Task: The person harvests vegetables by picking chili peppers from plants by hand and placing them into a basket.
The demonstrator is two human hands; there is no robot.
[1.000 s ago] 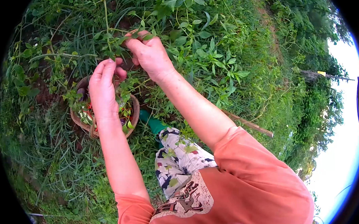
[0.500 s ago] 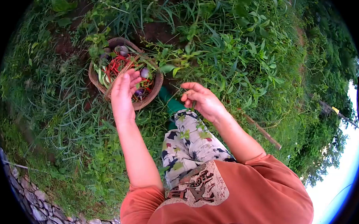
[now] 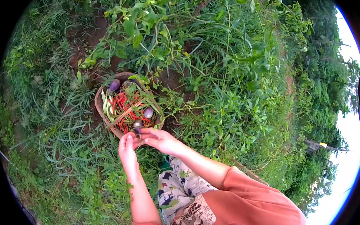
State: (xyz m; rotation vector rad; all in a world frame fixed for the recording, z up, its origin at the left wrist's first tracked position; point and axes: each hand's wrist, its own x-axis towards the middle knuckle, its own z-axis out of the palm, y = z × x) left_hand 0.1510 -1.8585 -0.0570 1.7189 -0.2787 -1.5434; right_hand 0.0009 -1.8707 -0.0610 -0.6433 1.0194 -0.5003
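Observation:
A woven basket sits on the grass, holding red chillies, long green pods and several purple eggplants, among them a dark one and a paler one. My left hand is cupped at the basket's near rim, palm up and fingers apart. Meeting it from the right, my right hand has its fingers drawn together over the left fingertips. Whatever lies between those fingers is too small to make out. Just beyond them rests another eggplant.
Tall grass and leafy plants surround the basket. Thin stems with leaves hang over its far side. A wooden stick lies to the right of my legs. Dense trees stand farther right.
Both hands have come together at the basket's near rim; they were apart before. My right hand has moved left. The view has shifted, so the basket appears lower.

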